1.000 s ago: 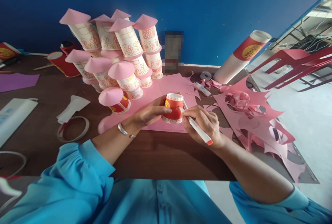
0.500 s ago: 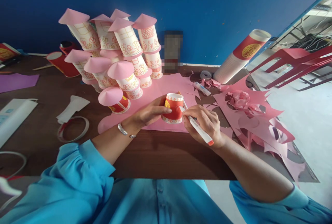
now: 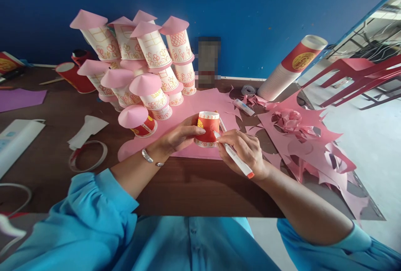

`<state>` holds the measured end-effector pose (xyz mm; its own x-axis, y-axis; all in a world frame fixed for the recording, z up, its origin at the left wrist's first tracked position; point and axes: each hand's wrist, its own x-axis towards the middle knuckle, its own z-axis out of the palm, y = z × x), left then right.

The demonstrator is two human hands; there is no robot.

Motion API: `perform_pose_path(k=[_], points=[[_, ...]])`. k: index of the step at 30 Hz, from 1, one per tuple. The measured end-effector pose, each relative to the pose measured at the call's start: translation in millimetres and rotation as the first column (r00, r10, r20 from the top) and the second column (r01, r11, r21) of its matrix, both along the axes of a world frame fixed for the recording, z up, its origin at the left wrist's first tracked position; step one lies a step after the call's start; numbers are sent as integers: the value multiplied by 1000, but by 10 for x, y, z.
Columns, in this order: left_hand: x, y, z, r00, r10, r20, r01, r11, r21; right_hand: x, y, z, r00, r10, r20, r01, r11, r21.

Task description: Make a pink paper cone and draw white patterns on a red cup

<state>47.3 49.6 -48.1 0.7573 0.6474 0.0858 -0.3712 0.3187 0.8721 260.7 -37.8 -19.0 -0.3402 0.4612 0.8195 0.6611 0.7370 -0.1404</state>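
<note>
Though white at both ends, yellow-patterned red cup point(image 3: 207, 135) in left hand's point(image 3: 184, 135) grasp, marker point(image 3: 237, 160) in right hand's point(image 3: 247, 147).

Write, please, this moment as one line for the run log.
left hand: holds red paper cup | right hand: holds white marker, tip at cup's side | nearby: pink paper sheet, pink-roofed paper cups

Purple paper point(image 3: 21, 100) lies on the left of the bench point(image 3: 188, 191), and a white scrap point(image 3: 89, 131) beside a tape ring point(image 3: 105, 154). Right, a grey roll point(image 3: 248, 90) sits near a tube point(image 3: 244, 107); beyond the bench, a red stool point(image 3: 354, 72) stands before the blue wall's point(image 3: 250, 7) edge.
</note>
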Motion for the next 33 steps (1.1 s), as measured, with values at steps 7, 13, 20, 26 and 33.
perform_pose_path(k=[7, 13, 20, 26, 33], points=[[6, -3, 38, 1000, -3, -5, 3, 1000, 9, -6, 19, -34, 1000, -4, -15, 4, 1000, 11], [10, 8, 21, 1000, -10, 2, 10, 1000, 18, 4, 16, -3, 1000, -7, -10, 6, 1000, -26], [0, 19, -24, 1000, -11, -1, 12, 1000, 10, 3, 17, 51, 998, -58, 4, 58, 998, -8], [-16, 32, -51, 1000, -26, 5, 25, 999, 32, 2, 16, 65, 998, -59, 11, 59, 998, -15], [-30, 21, -38, 1000, -15, -24, 17, 998, 54, 0, -22, 73, 1000, -19, -4, 19, 1000, -22]])
